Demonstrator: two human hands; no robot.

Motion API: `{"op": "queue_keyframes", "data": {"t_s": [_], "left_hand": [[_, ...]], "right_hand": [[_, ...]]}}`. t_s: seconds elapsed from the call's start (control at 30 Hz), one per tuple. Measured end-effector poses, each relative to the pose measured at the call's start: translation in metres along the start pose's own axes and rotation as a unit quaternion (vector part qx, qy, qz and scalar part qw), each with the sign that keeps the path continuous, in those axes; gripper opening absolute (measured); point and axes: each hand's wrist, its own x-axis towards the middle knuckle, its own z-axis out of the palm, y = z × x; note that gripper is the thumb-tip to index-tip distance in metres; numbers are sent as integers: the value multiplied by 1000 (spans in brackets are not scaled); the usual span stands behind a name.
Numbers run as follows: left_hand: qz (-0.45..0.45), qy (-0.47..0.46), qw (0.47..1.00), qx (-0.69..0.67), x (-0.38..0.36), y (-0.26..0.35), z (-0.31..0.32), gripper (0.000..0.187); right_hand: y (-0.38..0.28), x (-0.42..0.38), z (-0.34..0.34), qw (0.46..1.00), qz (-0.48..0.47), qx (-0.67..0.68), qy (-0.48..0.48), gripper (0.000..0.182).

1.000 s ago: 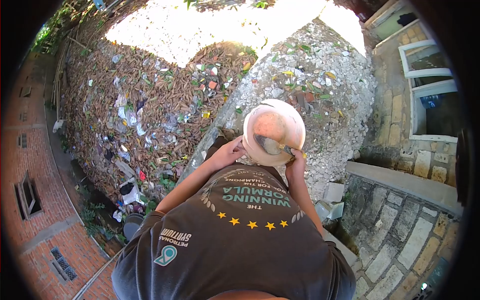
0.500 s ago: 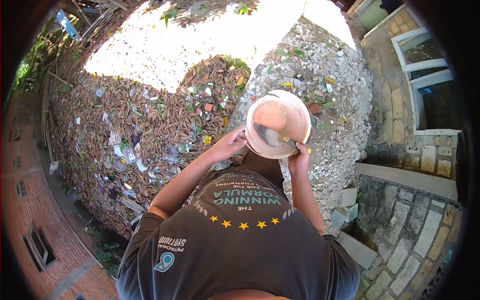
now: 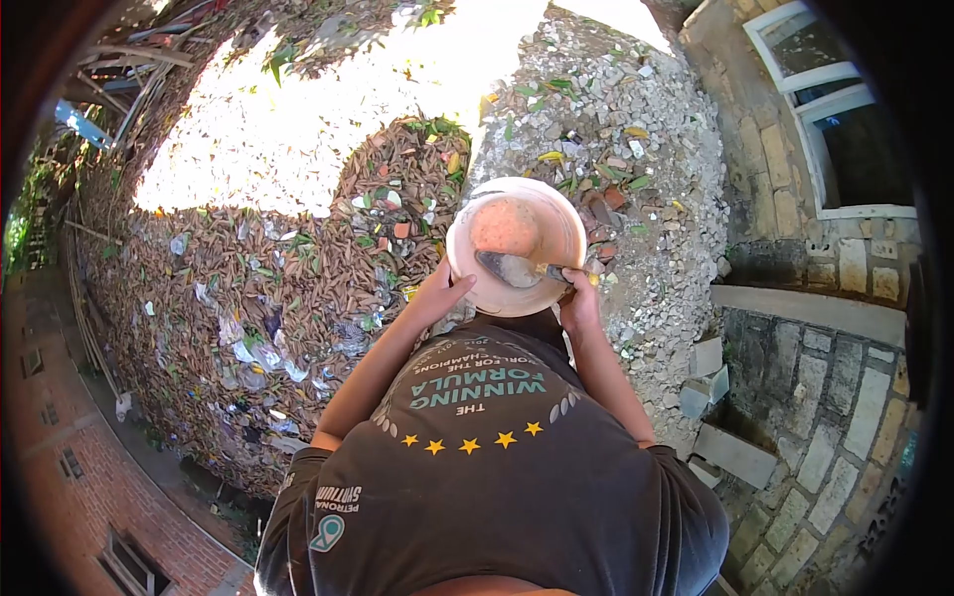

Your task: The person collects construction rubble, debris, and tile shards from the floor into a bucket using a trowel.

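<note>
Two hands are busy here, and I watch them from far away through the head camera. My left hand [image 3: 437, 294] cups the side of the round bucket [image 3: 515, 245], fingers spread along its rim. My right hand [image 3: 576, 298] has its fingers wrapped tight on the handle of a trowel [image 3: 517, 269], whose blade lies inside the bucket on the orange, dusty bottom. The bucket is held out in front of the chest, above the gravel heap [image 3: 636, 149] and the dry leaves [image 3: 268, 268]. To scrape well, I think the left hand should keep the bucket steady and tipped a bit, while the blade stays flat and pushes in short strokes. On the dark shirt [image 3: 477, 467] I can read "THE WINNING FORMULA", "FOR THE CHAMPIONS" and "PETRONAS SYNTIUM", with five yellow stars.
</note>
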Motion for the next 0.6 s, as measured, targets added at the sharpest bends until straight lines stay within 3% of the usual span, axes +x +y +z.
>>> {"op": "queue_keyframes", "data": {"t_s": [0.1,0.2,0.33,0.5,0.6], "left_hand": [[-77,-48,995,47,30,1,-19,54],[-95,-84,992,11,65,-16,-31,49],[-138,-94,983,82,126,-4,-46,47],[-93,-113,986,83,208,34,-50,48],[-117,-109,981,112,245,62,-51,49]], "right_hand": [[6,35,3,1000,-6,2,1,30],[2,74,7,999,52,-9,-11,32],[-21,121,26,999,43,-10,4,31],[-58,179,42,1000,22,-3,13,31],[-79,208,50,1000,13,-12,18,32]]}}
